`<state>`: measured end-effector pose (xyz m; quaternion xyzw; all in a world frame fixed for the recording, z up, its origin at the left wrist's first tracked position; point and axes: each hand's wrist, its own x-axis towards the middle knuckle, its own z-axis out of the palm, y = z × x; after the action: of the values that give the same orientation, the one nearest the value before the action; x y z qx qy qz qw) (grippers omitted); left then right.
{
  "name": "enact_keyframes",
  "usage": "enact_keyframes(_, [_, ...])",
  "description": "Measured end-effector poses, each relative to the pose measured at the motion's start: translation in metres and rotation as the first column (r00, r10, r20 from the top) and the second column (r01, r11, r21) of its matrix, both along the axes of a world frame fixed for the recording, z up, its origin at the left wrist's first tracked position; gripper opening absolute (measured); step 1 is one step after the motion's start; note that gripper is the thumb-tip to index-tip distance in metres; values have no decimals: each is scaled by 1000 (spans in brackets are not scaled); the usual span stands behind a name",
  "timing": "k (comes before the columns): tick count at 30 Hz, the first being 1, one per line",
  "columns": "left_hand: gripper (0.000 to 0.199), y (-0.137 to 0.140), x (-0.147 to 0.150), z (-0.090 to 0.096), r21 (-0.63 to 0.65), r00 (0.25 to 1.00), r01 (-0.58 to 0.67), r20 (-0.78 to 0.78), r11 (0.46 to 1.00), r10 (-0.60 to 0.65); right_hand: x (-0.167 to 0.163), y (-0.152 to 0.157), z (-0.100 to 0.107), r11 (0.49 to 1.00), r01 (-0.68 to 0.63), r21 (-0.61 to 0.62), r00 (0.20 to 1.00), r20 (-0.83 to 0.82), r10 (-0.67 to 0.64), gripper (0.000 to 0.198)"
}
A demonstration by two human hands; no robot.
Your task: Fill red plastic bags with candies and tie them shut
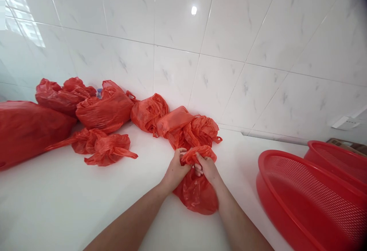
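A red plastic bag (197, 195) rests on the white table in front of me, its lower part rounded and its contents hidden. My left hand (177, 170) grips the gathered top of this bag from the left, fingers curled into the plastic. From the right, my right hand (207, 169) pinches the same bunched top, thumb upward. Both hands are close together above the bag's body. Just behind them lies another crumpled red bag (205, 130), and a further red bag (174, 123) leans against it.
More red bags (103, 109) line the tiled wall (177, 21) to the left, including a large full one (28, 128). A knotted bag (104, 146) lies before them on the white table (114, 197). Red mesh baskets (272, 190) stand at the right.
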<state>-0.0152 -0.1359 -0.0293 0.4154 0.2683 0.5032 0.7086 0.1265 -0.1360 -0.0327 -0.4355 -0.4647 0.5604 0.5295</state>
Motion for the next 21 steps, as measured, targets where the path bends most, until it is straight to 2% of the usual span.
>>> enact_keyframes(1, [51, -2, 0, -1, 122, 989, -109, -83, 987, 120, 2, 1, -2, 1000, 24, -11, 1000, 8, -24, 46])
enact_keyframes(2, [57, -3, 0, -2, 285, 959, -172, -168, 943, 226, 4, 2, -3, 999, 40, -20, 999, 15, -40, 49])
enact_keyframes(3, [57, -4, 1, -3, 449, 918, -180, -243, 875, 313, 6, 3, -4, 998, 50, -28, 999, 20, -49, 51])
enact_keyframes(4, [53, -4, 0, -4, 572, 878, -148, -300, 807, 373, 7, 3, -5, 998, 54, -36, 998, 25, -53, 50])
enact_keyframes(6, [36, -2, -1, -5, 723, 803, -43, -386, 690, 455, 8, 3, -5, 998, 46, -52, 999, 25, -45, 47])
enact_keyframes(8, [23, 4, -3, -7, 785, 730, 30, -440, 619, 523, 8, 3, -4, 997, 20, -69, 1000, 8, -20, 44])
enact_keyframes(11, [16, 13, -9, -11, 823, 629, 84, -481, 562, 611, 10, 3, -1, 995, -24, -95, 999, -33, 21, 45])
enact_keyframes(14, [31, 19, -12, -13, 852, 584, 140, -483, 505, 653, 12, 3, -1, 992, -56, -113, 997, -57, 50, 45])
enact_keyframes(16, [27, 18, -12, -13, 860, 598, 144, -470, 489, 649, 12, 2, -2, 990, -76, -116, 996, -61, 69, 44])
enact_keyframes(18, [14, 16, -10, -12, 848, 641, 110, -459, 518, 615, 11, 1, -2, 989, -94, -111, 994, -62, 88, 43])
enact_keyframes(19, [12, 15, -9, -12, 828, 672, 78, -455, 555, 585, 11, 0, -1, 989, -103, -105, 993, -65, 96, 42])
enact_keyframes(21, [19, 13, -6, -11, 749, 736, 0, -448, 662, 507, 9, -2, 1, 989, -117, -87, 991, -78, 110, 44])
